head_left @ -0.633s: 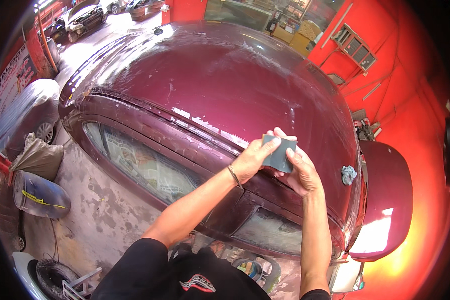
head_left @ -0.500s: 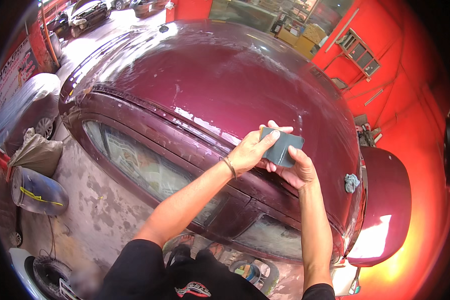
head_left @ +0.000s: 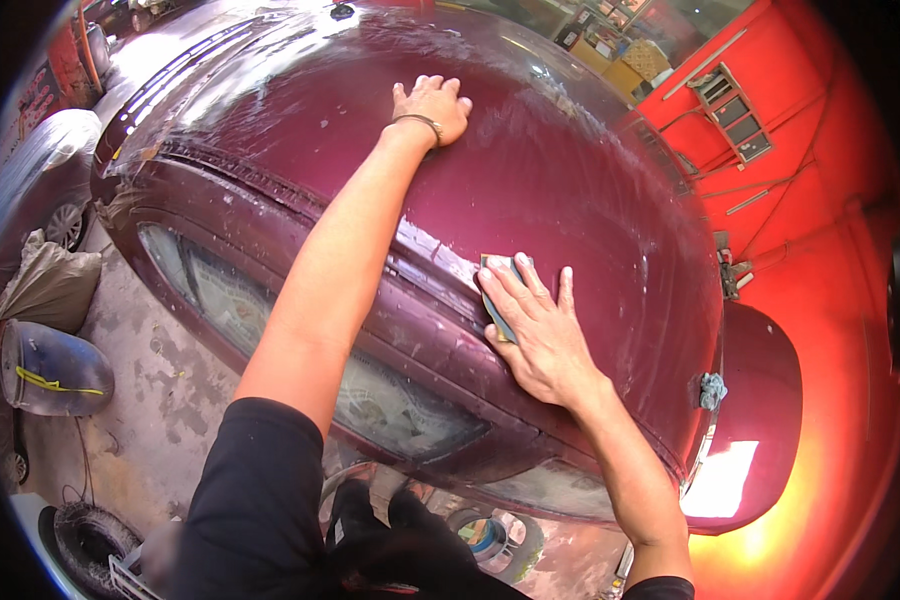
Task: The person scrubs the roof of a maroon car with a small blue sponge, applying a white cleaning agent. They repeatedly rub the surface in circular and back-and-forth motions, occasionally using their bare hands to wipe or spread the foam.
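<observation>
Since the earlier frame, your right hand and left hand are separating. Nearer, your right is holding the sheet against the roof by its near edge, apparently beginning a rubbing stroke; continuing calls for even pressure. It's looking thin, grey, partly hidden. Farther left, your other hand is resting spread-fingered, gripping nothing visible.

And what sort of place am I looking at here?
Probably a car body repair shop: the right hand holds what looks like sandpaper against the scuffed maroon car roof, and another car, draped in clear plastic, stands at the left.
</observation>
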`<state>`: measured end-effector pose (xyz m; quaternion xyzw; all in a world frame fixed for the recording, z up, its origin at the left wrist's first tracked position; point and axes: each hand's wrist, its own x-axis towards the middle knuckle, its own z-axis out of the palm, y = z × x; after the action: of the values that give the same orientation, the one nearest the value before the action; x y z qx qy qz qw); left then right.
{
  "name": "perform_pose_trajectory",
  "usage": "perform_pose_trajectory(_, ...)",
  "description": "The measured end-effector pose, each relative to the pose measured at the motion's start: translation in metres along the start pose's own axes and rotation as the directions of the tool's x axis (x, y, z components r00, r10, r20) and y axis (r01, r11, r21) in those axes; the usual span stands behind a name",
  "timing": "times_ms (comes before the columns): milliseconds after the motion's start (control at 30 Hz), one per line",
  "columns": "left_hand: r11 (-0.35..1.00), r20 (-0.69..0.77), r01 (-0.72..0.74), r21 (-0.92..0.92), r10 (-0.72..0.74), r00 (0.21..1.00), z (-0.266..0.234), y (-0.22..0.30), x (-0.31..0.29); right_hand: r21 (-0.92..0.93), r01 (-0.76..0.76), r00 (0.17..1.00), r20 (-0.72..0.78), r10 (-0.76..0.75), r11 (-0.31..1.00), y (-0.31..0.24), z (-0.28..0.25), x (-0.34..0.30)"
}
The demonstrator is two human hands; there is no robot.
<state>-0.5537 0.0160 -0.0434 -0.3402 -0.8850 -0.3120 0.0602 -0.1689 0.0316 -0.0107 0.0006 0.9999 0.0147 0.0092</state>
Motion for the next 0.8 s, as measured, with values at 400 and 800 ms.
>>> perform_pose_trajectory(400, 0.973, 0.119, -0.101, 0.209, 0.078, 0.990, 0.000, 0.008, 0.020, 0.048, -0.044, 0.999, 0.003, 0.044, 0.998, 0.004, -0.004, 0.087)
perform_pose_trajectory(800, 0.977, 0.148, -0.192, 0.096, 0.177, 0.973, 0.010, 0.043, 0.015, 0.194, -0.467, 0.871, -0.065, 0.486, 0.863, 0.203, -0.016, 0.210)
